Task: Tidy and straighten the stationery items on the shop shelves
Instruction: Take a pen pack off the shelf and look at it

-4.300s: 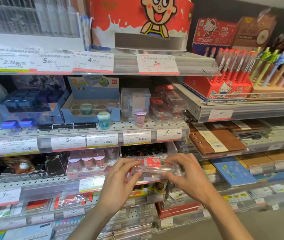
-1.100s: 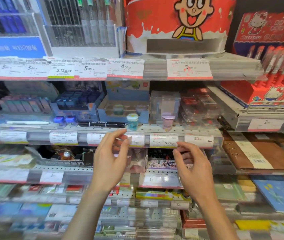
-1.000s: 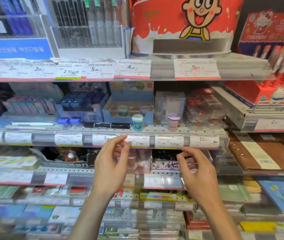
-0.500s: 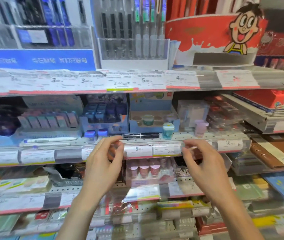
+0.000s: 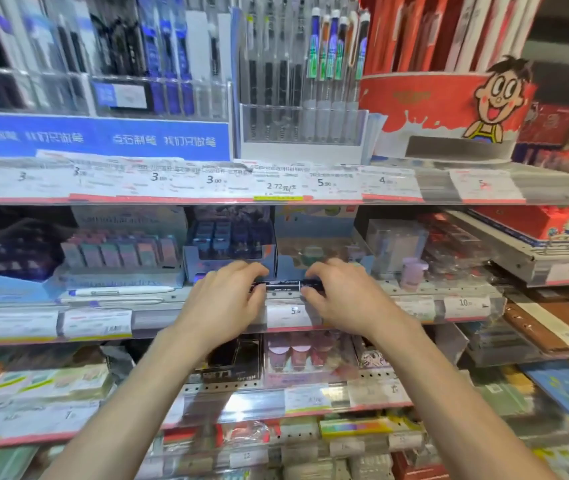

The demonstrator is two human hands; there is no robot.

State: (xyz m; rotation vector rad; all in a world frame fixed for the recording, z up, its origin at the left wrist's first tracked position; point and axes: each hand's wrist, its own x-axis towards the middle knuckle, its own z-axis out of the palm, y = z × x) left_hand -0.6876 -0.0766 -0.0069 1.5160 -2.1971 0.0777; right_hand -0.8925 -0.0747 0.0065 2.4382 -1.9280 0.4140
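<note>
A black marker pen (image 5: 281, 285) lies sideways along the front of the second shelf (image 5: 158, 315), just above a 5.00 price tag. My left hand (image 5: 226, 297) pinches its left end. My right hand (image 5: 336, 296) pinches its right end. Only the pen's middle shows between the fingers. Behind it stand a dark blue display box (image 5: 229, 244) and a light blue tray (image 5: 314, 252) with small round items.
Two white pens (image 5: 116, 295) lie on the same shelf to the left. A lilac cup-shaped item (image 5: 411, 271) stands at the right. Pen racks (image 5: 302, 81) and a red cartoon tub (image 5: 442, 105) fill the shelf above. Brown notebooks (image 5: 553, 323) lie at right.
Both hands rose from the price-tag strip to the second shelf and took hold of the black pen's ends. The camera turned left and upward.
</note>
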